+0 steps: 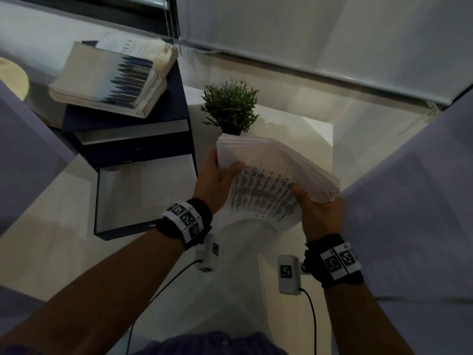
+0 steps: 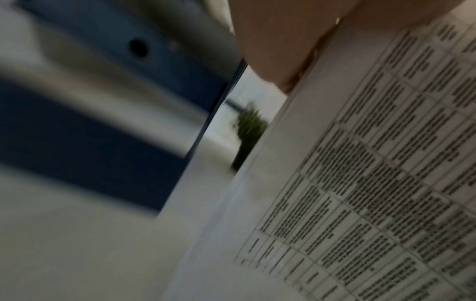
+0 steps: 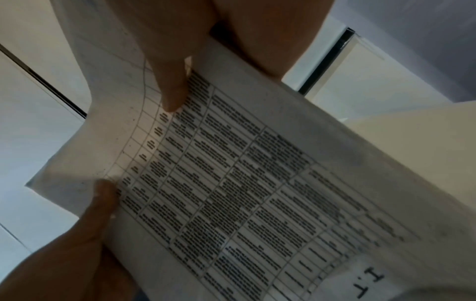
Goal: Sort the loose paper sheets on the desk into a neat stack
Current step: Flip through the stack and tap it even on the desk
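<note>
- My left hand (image 1: 217,176) pinches the paper sheets (image 1: 276,175) at their left edge, thumb on the printed top page.
- My right hand (image 1: 320,211) grips the right edge the same way.
- The bundle hangs above the counter (image 1: 243,265), sagging and fanned, near the plant (image 1: 230,106).
- The gathering looks done; squaring is in hand.
- Next, I'd stand the bundle on edge and tap it, grip loosened, though the far edges are blurred.

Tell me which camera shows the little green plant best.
The head view: the plant is sharp and mostly unobstructed, behind the paper stack that both hands hold. The left wrist view shows only a blurred green sliver beside the sheets. The right wrist view shows none of it.
</note>
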The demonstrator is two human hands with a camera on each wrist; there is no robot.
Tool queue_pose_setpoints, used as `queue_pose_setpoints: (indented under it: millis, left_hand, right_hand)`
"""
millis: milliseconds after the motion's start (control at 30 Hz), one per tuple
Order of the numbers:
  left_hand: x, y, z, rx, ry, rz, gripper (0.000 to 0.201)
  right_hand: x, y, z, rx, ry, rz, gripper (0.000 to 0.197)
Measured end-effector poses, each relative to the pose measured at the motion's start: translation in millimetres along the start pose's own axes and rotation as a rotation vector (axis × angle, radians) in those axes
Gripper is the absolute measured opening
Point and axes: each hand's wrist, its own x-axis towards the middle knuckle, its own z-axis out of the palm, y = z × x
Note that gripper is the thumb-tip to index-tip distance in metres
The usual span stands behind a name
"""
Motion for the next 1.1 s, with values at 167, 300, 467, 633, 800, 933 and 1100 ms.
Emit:
queue_pose_setpoints:
  millis: [167,300,467,633,800,933,1100]
  left_hand:
    - [-15,-32,14,-0.044,-0.053,-0.165,0.056]
    - [-17,-47,13,-0.177,0.005,-0.291,0.07]
    - [-18,-44,14,-0.375,0.006,-0.403,0.041]
    - [-18,-56,12,-0.27,-0.177,-0.31,0.052]
    - [4,-46,9,0.036,-0.344,-0.083,0.061]
    - [11,-29,21,-0.119,-0.205,-0.198,0.041]
    - [-24,-38,27,0.124,0.019,-0.074,0.029]
  right_hand:
    - [-1,21,1,-0.015,-0.031,0.09,0.048]
    - [3,24,-3,-0.033,-0.071,0.097,0.05]
    - [3,30,-5,-0.038,-0.074,0.114,0.043]
    - [8,37,-9,-0.001,-0.053,0.138,0.041]
    - [13,30,-14,0.037,-0.085,0.154,0.028]
    - [14,17,-14,0.087,-0.045,0.104,0.029]
    - [-4,21,-7,0.025,0.009,0.088,0.021]
